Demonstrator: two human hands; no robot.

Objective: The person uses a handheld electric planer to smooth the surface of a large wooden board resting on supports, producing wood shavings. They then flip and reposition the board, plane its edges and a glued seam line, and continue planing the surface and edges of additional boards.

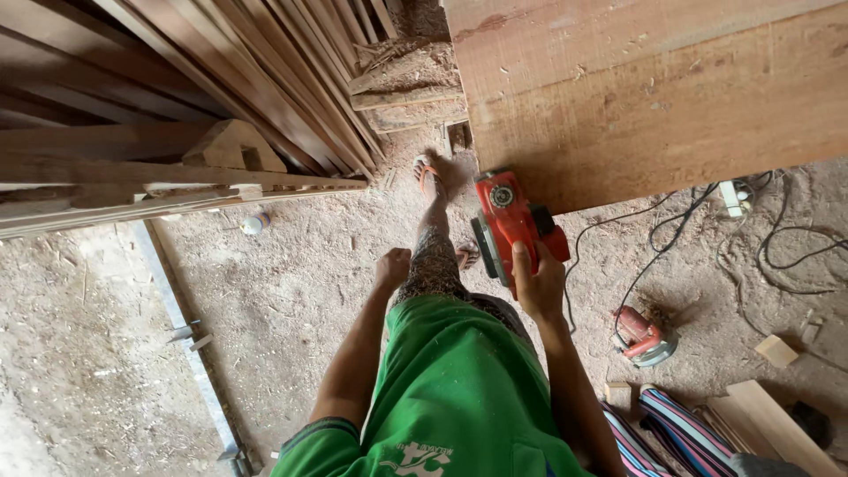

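My right hand (539,283) grips a red electric planer (511,223) by its handle, holding it at hip height beside the edge of a large wooden slab (654,97). At my side, my left hand (391,268) hangs with the fingers curled and nothing in it. I look straight down over my green shirt (450,389) and patterned trousers to my sandalled foot (430,177) stepping on the sawdust floor. The planer's black cord (636,230) trails off to the right.
Long wooden planks (177,106) are stacked at the upper left. A second red power tool (643,336) lies on the floor at right among black cables (786,247). Wood offcuts (777,350) and striped cloth (680,433) sit at lower right. A metal rail (190,353) crosses the floor at left.
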